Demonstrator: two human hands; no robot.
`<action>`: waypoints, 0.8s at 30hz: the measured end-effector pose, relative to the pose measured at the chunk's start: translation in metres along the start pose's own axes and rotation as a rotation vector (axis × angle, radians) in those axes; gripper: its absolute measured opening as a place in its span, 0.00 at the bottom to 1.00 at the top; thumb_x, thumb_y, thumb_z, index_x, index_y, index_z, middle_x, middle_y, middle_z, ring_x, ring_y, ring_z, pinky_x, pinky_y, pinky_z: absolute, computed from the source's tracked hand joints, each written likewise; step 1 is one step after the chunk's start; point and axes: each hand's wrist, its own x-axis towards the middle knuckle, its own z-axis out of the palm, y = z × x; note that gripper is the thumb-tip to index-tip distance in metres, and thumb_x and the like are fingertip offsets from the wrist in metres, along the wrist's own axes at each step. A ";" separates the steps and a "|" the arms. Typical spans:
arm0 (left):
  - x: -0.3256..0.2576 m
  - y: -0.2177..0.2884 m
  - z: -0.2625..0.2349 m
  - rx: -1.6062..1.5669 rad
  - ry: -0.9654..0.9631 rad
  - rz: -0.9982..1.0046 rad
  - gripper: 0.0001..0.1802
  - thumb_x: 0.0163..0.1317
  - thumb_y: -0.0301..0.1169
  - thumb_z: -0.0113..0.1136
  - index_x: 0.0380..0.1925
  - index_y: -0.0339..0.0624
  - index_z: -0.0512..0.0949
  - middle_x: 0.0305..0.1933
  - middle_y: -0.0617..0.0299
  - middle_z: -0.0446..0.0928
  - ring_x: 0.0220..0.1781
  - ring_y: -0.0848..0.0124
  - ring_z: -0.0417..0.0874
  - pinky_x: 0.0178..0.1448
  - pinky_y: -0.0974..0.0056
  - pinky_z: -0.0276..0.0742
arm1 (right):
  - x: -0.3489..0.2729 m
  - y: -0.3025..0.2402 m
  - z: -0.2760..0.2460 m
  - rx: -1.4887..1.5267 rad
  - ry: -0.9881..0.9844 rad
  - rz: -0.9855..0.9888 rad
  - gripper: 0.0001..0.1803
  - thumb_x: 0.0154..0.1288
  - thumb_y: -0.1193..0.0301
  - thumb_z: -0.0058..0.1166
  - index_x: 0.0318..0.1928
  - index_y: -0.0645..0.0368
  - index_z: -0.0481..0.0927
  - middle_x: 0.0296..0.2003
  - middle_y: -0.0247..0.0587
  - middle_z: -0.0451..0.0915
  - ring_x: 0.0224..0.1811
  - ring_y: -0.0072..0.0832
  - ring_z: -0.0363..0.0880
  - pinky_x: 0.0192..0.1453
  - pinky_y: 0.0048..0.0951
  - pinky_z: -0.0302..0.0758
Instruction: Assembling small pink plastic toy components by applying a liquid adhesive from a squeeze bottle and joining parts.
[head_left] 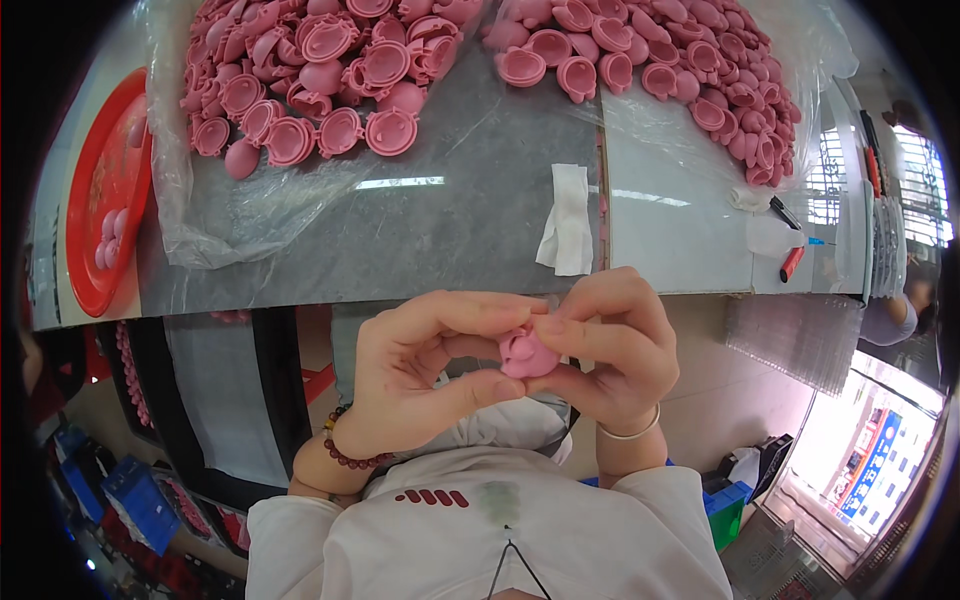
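In the head view, a round red tray [92, 290] is sitting at the left end of the table [440, 240], and a few smooth pink pieces [110, 235] are lying inside it. Next to it, a clear plastic bag [190, 238] is spreading over the grey surface, and a heap of hollow pink shells [335, 45] is resting on it, many of them showing their cupped insides. Farther right, a second pink heap [690, 60] is lying on another sheet of clear plastic [825, 45]. Between the heaps and me, a white strip [568, 220] is lying near the table's front edge, and a red-and-black pen [791, 264] is lying well to its right. My left hand [410, 360] and right hand [625, 345] are meeting just in front of that edge, above my lap, and both are grasping one small pink piece [527, 355]. It is sitting between my fingertips: my left thumb is pressing at its lower left, while my right fingers are pinching it from the right. My fingers are partly hiding its top, so I am not seeing its whole shape.
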 end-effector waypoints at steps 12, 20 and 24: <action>-0.001 0.003 -0.011 0.158 -0.084 0.072 0.24 0.32 0.27 0.73 0.32 0.34 0.74 0.35 0.47 0.76 0.38 0.66 0.78 0.40 0.69 0.73 | -0.022 0.024 -0.057 -0.602 0.739 -0.156 0.21 0.57 0.61 0.43 0.44 0.67 0.66 0.41 0.45 0.65 0.36 0.30 0.65 0.33 0.26 0.66; -0.004 0.009 -0.015 -0.173 -0.068 -0.072 0.21 0.42 0.23 0.65 0.39 0.29 0.72 0.37 0.50 0.76 0.42 0.64 0.78 0.48 0.66 0.71 | -0.025 0.069 -0.142 -0.539 0.778 0.618 0.18 0.52 0.78 0.54 0.44 0.72 0.67 0.35 0.41 0.74 0.34 0.23 0.69 0.39 0.20 0.68; 0.001 0.016 -0.007 -0.231 0.050 -0.258 0.34 0.44 0.55 0.59 0.40 0.36 0.68 0.25 0.52 0.75 0.28 0.67 0.76 0.30 0.67 0.72 | -0.016 0.067 -0.123 -0.463 0.785 0.544 0.16 0.56 0.73 0.51 0.43 0.71 0.69 0.33 0.43 0.76 0.32 0.27 0.71 0.39 0.23 0.69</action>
